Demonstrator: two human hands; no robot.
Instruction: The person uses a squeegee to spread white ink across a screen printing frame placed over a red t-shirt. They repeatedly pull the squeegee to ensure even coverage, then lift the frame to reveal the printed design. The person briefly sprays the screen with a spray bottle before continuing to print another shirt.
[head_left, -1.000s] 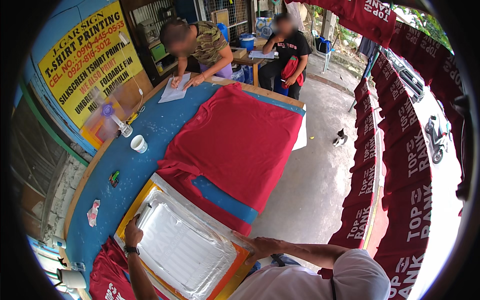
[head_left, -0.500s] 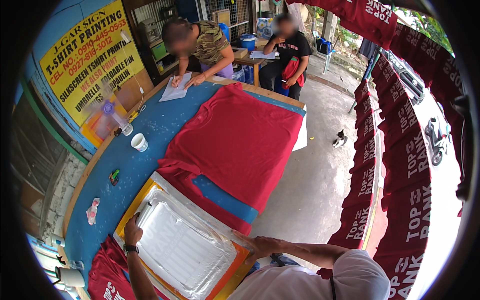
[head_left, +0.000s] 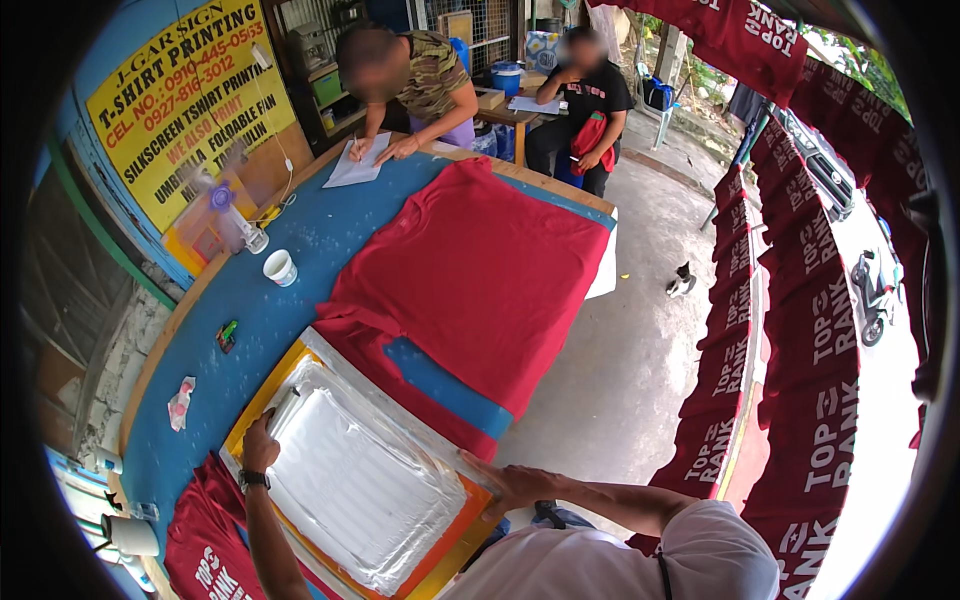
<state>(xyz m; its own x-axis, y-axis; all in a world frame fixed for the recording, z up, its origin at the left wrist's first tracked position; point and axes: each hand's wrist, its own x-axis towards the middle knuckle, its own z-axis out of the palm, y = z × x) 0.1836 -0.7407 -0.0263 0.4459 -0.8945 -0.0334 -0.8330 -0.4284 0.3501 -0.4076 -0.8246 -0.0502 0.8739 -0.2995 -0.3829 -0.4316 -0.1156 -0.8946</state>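
Left hand [head_left: 260,444] and right hand [head_left: 513,487] on screen [head_left: 385,400]; both grips unclear. Lettering now faded; white ink [head_left: 355,465] likely evener.

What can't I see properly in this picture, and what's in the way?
All in the head view:
- What lies under the frame: hidden by the frame itself.
- The palm of the left hand: hidden by the back of that hand.
- The lower-left red shirt: cut off by the bottom edge.
- The fan: its blades are blurred.
- The green thing: too small to name.
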